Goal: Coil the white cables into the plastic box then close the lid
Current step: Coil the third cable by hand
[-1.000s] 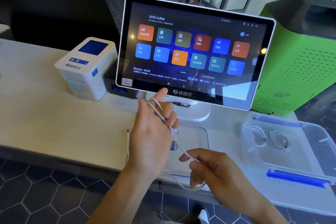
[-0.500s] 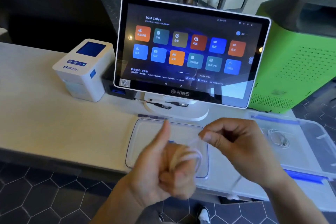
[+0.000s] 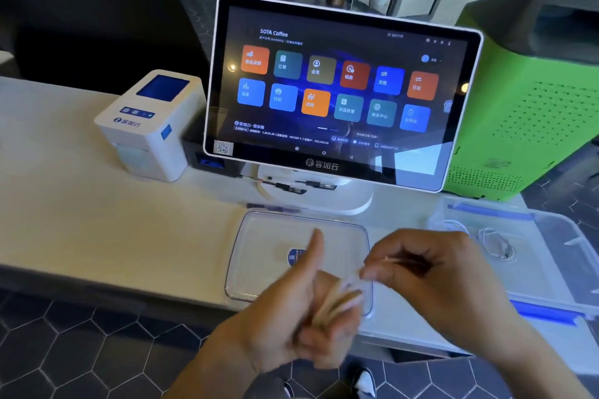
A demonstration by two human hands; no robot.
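My left hand (image 3: 304,317) is at the counter's front edge with its thumb up and a white cable (image 3: 343,296) looped round its fingers, blurred by motion. My right hand (image 3: 431,282) is just right of it, pinching the cable's loose end between thumb and forefinger. Under both hands the clear plastic lid (image 3: 259,246) with a blue sticker lies flat on the counter. The clear plastic box (image 3: 557,236) with blue clips stands open at the right, and two coiled white cables (image 3: 496,244) lie inside it.
A touchscreen terminal (image 3: 337,91) on a white stand is behind the lid, with pens (image 3: 285,186) at its foot. A white label printer (image 3: 152,123) stands to the left, a green machine (image 3: 525,97) at the back right. The counter (image 3: 97,230) ends just below my hands.
My left hand dropped from in front of the terminal to the counter edge as the cable wound round its fingers. My right hand rose from low right to beside it, taking up the slack.
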